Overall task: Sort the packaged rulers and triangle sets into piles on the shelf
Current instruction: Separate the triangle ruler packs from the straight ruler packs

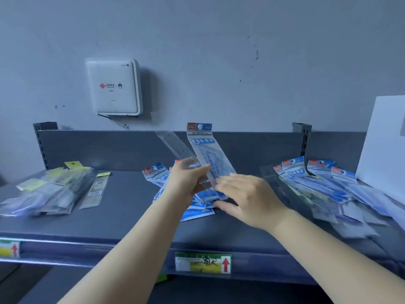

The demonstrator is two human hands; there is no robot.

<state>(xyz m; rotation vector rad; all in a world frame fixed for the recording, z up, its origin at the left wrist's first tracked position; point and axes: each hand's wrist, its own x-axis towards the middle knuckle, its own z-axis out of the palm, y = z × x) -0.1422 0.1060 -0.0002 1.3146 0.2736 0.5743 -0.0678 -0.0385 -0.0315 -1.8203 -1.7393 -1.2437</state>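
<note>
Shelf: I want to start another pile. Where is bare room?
Bare shelf lies between the left pile and the middle pile, and along the front edge. The right pile crowds the right end. Both hands, left and right, work over the middle.

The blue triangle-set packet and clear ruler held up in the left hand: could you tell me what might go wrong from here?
1. The left hand pinches the blue triangle-set packet and the clear ruler together by their lower ends; one could slip out and drop onto the wrong pile.
2. The right hand hovers open just above the middle pile; a sweep might scatter it.
3. The right-hand pile is loosely fanned near the shelf edge, so packets may slide off.
</note>
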